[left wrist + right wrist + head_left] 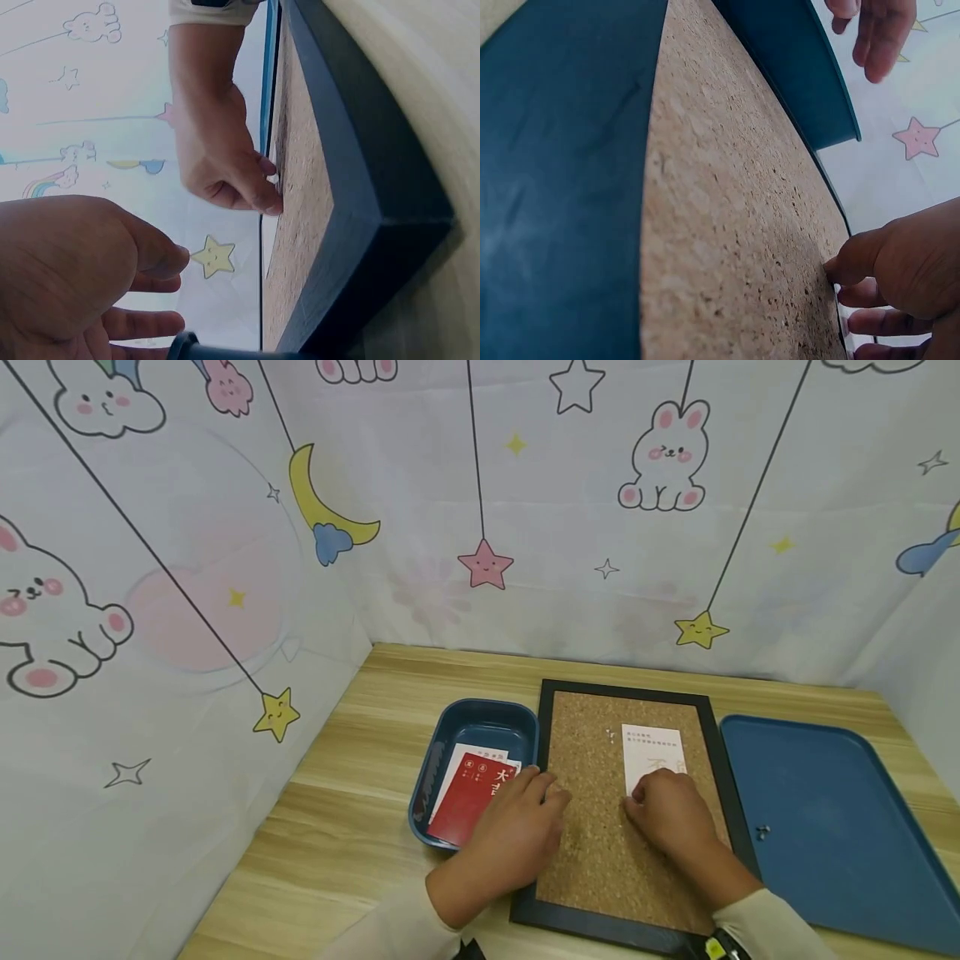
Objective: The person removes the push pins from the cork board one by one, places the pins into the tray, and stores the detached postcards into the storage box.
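On the upper part of a black-framed cork board (588, 868) lies a white printed card (649, 743). My right hand (671, 814) is at its lower left corner, thumb and forefinger pinching there with the fingertips close against the cork; the hand covers the card's lower part. Over the right rim of a blue bin (480, 708) hovers my left hand (517, 827), fingers loosely bent and holding nothing. Beneath it a red card (463, 802) with white characters lies on white cards (491, 752) in the bin, partly hidden by the hand.
A flat blue tray (847, 835) stands right of the board, with a few small clear pins (762, 832) near its left edge. More small clear pins (611, 735) show on the cork left of the card. A patterned white curtain (420, 510) encloses the wooden table (330, 827).
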The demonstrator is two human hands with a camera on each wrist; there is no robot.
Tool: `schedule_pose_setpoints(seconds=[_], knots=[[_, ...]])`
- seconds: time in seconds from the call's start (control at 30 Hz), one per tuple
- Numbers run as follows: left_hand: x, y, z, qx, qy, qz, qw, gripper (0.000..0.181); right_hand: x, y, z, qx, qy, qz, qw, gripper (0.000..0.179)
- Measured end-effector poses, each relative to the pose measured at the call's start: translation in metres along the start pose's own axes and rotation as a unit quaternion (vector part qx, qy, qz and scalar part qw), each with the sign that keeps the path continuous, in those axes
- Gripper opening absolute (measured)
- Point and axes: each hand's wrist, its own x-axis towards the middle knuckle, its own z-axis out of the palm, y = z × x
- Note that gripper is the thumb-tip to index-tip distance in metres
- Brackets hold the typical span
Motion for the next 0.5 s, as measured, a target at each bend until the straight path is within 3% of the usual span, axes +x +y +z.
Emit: schedule_pose_setpoints(seconds=[0.2,0.5], knots=[[0.005,0.011,0.005,0.028,-0.018,0.043,0.9985,0.038,-0.001,-0.001,0.002,0.005,0.014,-0.003,0.9999,0.031],[0.010,0.021,0.011,0.068,0.000,0.095,0.9932,0.028,0.000,-0.001,0.004,0.015,0.029,-0.002,0.9995,0.042]])
